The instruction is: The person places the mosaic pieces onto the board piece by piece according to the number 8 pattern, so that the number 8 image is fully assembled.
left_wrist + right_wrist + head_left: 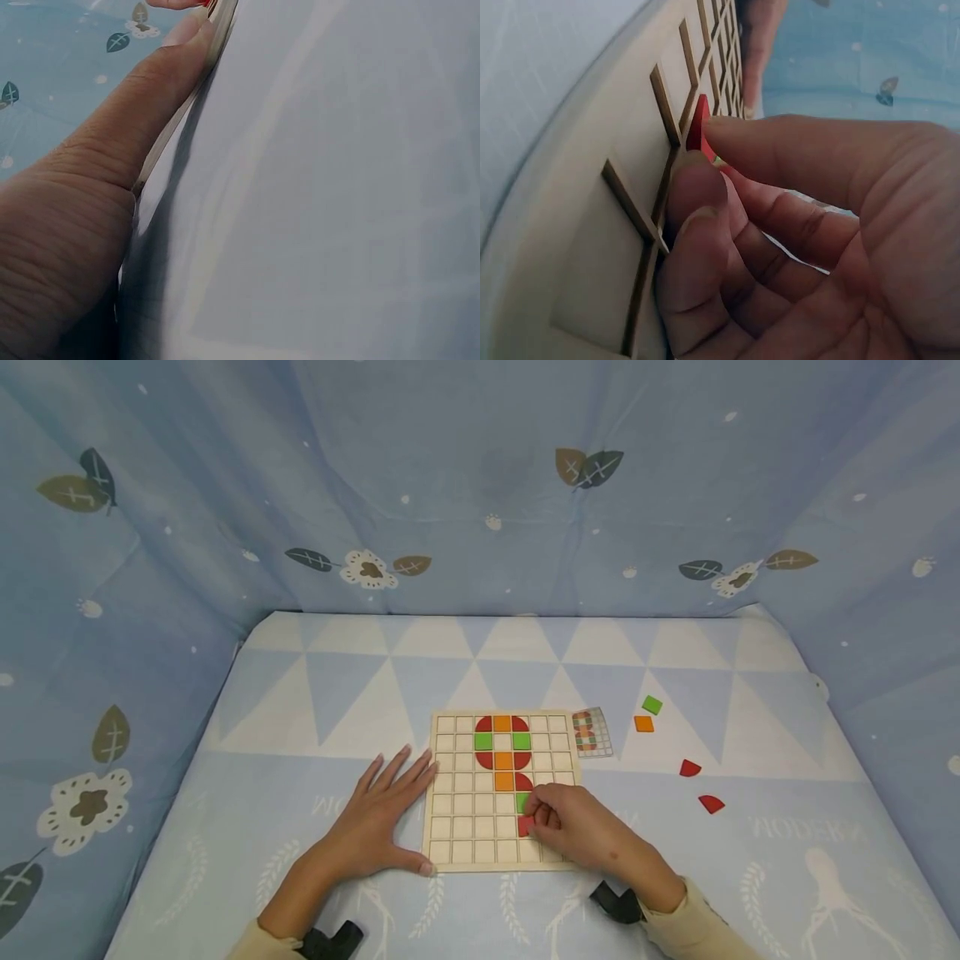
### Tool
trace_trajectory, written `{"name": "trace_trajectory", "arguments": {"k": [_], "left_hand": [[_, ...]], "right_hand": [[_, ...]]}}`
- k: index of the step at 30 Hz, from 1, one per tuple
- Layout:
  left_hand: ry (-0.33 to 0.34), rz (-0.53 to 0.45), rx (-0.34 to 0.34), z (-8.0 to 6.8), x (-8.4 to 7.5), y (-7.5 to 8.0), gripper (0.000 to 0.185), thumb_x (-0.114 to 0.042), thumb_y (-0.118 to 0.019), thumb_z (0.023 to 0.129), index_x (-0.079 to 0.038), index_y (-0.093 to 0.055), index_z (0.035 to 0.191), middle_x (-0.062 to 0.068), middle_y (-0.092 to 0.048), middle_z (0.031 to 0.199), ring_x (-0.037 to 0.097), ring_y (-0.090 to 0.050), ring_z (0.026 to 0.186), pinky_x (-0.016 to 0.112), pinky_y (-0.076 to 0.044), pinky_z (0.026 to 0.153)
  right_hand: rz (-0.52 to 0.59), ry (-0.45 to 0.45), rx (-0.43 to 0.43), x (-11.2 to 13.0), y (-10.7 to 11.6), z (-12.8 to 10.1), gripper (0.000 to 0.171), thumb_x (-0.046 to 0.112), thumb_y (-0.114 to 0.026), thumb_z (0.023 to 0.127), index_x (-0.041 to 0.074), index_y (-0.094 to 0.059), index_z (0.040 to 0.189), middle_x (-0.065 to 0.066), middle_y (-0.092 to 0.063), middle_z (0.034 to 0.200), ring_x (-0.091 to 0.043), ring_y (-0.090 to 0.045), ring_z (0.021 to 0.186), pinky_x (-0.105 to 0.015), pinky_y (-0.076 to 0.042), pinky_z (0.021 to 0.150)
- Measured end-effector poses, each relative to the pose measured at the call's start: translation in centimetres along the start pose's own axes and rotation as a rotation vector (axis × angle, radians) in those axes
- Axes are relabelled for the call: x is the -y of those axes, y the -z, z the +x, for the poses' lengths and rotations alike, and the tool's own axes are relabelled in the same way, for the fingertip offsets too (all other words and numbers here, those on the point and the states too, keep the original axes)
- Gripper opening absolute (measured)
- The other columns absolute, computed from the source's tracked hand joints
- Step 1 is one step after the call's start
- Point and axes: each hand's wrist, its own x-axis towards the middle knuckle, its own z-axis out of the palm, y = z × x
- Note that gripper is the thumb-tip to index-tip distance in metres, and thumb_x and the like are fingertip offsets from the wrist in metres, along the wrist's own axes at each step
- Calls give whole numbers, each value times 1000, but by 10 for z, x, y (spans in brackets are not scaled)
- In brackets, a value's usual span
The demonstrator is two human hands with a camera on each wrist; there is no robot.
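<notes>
A wooden grid board (460, 828) lies on the table with orange squares, green squares (483, 742) and red quarter-circles set in its cells. My right hand (581, 827) pinches a red piece (698, 131) between thumb and fingers, over a cell in the lower right part of the board. Just above that piece, a green square (522, 802) is partly covered by my fingers. My left hand (378, 818) rests with spread fingers along the board's left side, its thumb (161, 90) at the lower left corner. The left wrist view shows that thumb against the board's edge.
Against the board's upper right side lies a small pattern card (594, 732). Farther right are a loose green square (652, 704), an orange square (643, 723) and two red quarter-circles, one nearer (711, 803). Blue patterned cloth (487, 485) hangs behind and on both sides.
</notes>
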Motion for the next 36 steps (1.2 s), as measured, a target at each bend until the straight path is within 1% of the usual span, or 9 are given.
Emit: {"name": "trace_trajectory", "arguments": {"k": [4, 10, 17, 20, 25, 29, 32, 36], "left_hand": [[0, -4, -2, 0, 0, 0, 139, -92, -71, 60, -21, -22, 169, -7, -12, 174, 26, 1, 161, 53, 5, 126], [-2, 1, -5, -1, 0, 0, 139, -93, -70, 60, -21, -22, 169, -7, -11, 174, 26, 1, 161, 53, 4, 126], [-12, 1, -11, -1, 1, -1, 139, -94, -69, 60, -21, -22, 169, -6, -12, 174, 26, 0, 161, 53, 4, 126], [-19, -3, -14, -1, 2, -2, 139, -94, -68, 61, -21, -22, 169, -7, -12, 175, 26, 0, 161, 53, 5, 126], [-27, 4, -12, -1, 3, -4, 139, -95, -66, 61, -21, -20, 169, -7, -10, 175, 25, 0, 161, 52, 5, 126], [-29, -4, -18, -1, 2, -3, 139, -94, -69, 61, -21, -20, 169, -7, -11, 175, 26, 0, 161, 52, 5, 126], [-29, -8, -22, 0, 2, -2, 139, -93, -70, 61, -21, -21, 169, -7, -11, 175, 26, 0, 161, 52, 5, 126], [-22, -15, -14, 0, 2, -1, 139, -92, -71, 61, -21, -21, 169, -7, -11, 175, 26, 1, 161, 52, 6, 126]], "right_hand": [[-10, 4, 8, 0, 0, -1, 15, 1, -77, 92, 11, -67, 97, 10, -57, 77, -8, -53, 73, -25, -50, 63], [-56, -5, -22, -1, -4, -1, 17, 2, -76, 91, 15, -65, 94, 10, -55, 76, -8, -52, 72, -24, -49, 62], [-66, -9, -35, -1, -6, -1, 17, 2, -77, 91, 15, -65, 95, 10, -55, 76, -7, -52, 72, -24, -49, 63], [-56, -2, -35, -2, -6, -2, 16, 3, -77, 92, 14, -66, 96, 10, -55, 77, -7, -53, 73, -24, -49, 63], [-4, -4, -42, -4, -4, -6, 13, 3, -74, 94, 13, -68, 98, 11, -59, 79, -7, -55, 72, -25, -52, 64], [23, -13, -80, -8, 6, -13, 9, 7, -72, 98, 15, -68, 100, 11, -60, 80, -7, -56, 73, -25, -52, 65], [19, -32, -133, -15, 20, -21, 9, 7, -71, 99, 15, -68, 101, 10, -59, 81, -8, -55, 74, -25, -51, 65], [-41, -102, -223, -27, 42, -36, 10, 6, -72, 97, 14, -69, 102, 9, -59, 82, -10, -56, 75, -25, -50, 67]]}}
